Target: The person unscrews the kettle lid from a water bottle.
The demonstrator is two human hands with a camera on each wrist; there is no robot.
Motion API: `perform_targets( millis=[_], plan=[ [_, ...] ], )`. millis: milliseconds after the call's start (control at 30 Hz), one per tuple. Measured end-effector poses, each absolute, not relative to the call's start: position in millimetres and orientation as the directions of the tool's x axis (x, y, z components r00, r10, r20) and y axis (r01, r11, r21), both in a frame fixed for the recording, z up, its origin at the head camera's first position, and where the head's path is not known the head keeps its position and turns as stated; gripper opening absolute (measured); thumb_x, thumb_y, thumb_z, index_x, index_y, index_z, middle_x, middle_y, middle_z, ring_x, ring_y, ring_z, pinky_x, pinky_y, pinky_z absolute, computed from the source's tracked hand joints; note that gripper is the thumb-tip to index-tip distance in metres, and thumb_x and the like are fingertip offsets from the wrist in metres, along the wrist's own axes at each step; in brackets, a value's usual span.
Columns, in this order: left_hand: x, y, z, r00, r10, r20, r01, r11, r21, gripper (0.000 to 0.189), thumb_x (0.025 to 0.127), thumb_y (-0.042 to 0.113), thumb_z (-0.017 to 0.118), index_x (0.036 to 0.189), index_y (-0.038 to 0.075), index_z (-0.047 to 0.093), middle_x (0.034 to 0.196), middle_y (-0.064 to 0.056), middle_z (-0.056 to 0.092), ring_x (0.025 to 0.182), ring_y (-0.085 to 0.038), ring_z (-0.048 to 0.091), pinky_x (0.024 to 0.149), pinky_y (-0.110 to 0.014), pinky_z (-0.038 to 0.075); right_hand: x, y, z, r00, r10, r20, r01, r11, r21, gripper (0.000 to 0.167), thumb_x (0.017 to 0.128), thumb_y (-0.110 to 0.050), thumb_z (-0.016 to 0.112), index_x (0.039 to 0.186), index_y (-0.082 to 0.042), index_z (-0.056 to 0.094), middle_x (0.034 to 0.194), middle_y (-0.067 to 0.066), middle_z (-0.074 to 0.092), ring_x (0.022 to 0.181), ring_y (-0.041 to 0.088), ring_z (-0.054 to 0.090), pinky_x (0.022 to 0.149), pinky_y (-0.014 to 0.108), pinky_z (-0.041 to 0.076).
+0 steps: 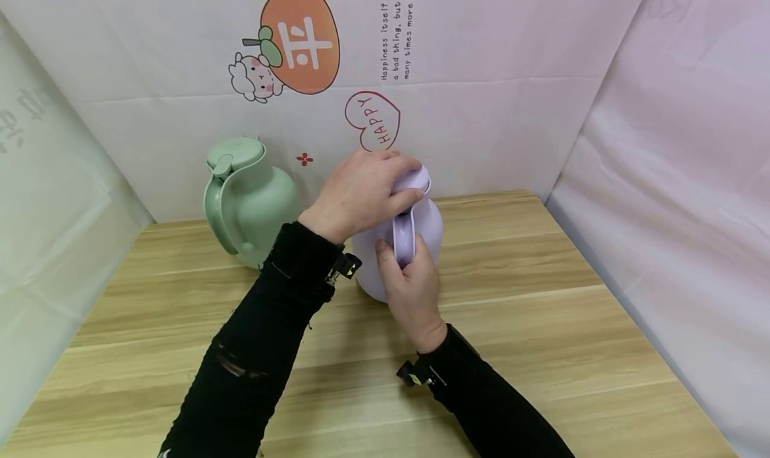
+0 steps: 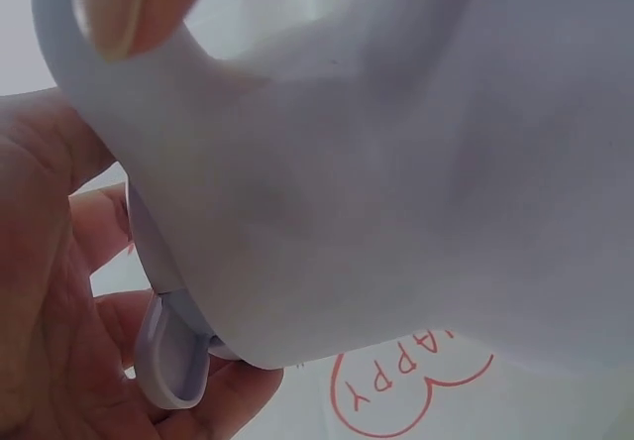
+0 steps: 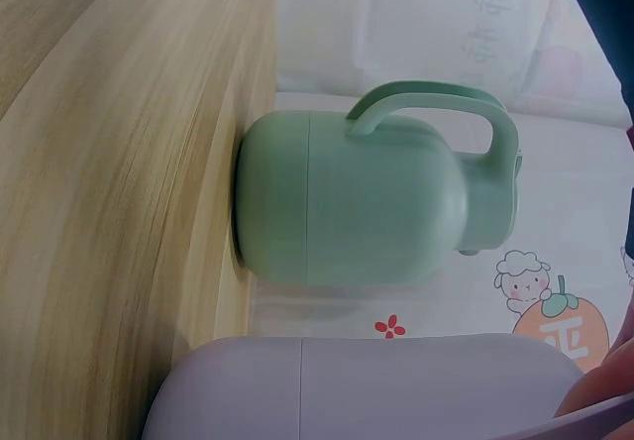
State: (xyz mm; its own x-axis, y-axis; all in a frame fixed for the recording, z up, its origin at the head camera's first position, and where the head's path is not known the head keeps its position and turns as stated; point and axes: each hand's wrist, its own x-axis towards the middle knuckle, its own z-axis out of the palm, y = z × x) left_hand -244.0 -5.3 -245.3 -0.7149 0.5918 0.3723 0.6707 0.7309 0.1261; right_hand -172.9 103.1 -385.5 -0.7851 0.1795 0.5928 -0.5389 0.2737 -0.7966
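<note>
Lilac jug (image 2: 396, 202) fills the left wrist view; hands (image 1: 367, 192) (image 1: 415, 291) grip lid (image 1: 415, 179) and handle (image 1: 405, 239); head view adds green jug (image 1: 267, 207).

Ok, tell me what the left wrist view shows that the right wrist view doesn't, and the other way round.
Only the left wrist view shows the red HAPPY heart and the small flap near the lilac jug's top.

Only the right wrist view shows the green jug, the wooden table, the red flower print and the orange fruit print.

Both show the lilac jug, some fingers and white backdrop.
</note>
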Motion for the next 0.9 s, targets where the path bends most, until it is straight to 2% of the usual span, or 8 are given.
perform_targets(
  millis=[200,333,900],
  plan=[
    [-241.3,-3.8,-245.2,-0.735,0.567,0.371,0.643,0.757,0.117,0.045,0.103,0.049,0.06,0.137,0.021,0.068,0.129,-0.002,0.07,0.112,-0.023,0.063,0.104,-0.042,0.045,-172.1,103.0,-384.8,-0.791,0.181,0.585,-0.53,0.275,-0.802,0.029,0.103,-0.028,0.065,0.114,-0.001,0.062,0.092,0.009,0.065,0.081,0.017,0.063,0.066,0.031,0.05],
    [-240.7,-2.5,-245.6,-0.739,0.562,0.372,0.632,0.769,0.093,0.047,0.103,0.052,0.059,0.138,0.021,0.068,0.129,-0.002,0.07,0.117,-0.021,0.062,0.105,-0.041,0.044,-171.7,103.1,-384.4,-0.793,0.182,0.582,-0.527,0.277,-0.804,0.029,0.103,-0.028,0.065,0.114,-0.001,0.062,0.09,0.009,0.064,0.079,0.017,0.062,0.065,0.03,0.049],
    [-236.3,-0.2,-243.4,-0.767,0.544,0.341,0.585,0.811,0.023,0.05,0.104,0.057,0.056,0.141,0.025,0.066,0.131,-0.004,0.069,0.117,-0.027,0.06,0.104,-0.042,0.043,-172.7,103.0,-385.4,-0.793,0.185,0.58,-0.524,0.278,-0.805,0.027,0.103,-0.028,0.064,0.111,-0.002,0.062,0.086,0.008,0.062,0.075,0.016,0.059,0.063,0.029,0.047]
  ],
)
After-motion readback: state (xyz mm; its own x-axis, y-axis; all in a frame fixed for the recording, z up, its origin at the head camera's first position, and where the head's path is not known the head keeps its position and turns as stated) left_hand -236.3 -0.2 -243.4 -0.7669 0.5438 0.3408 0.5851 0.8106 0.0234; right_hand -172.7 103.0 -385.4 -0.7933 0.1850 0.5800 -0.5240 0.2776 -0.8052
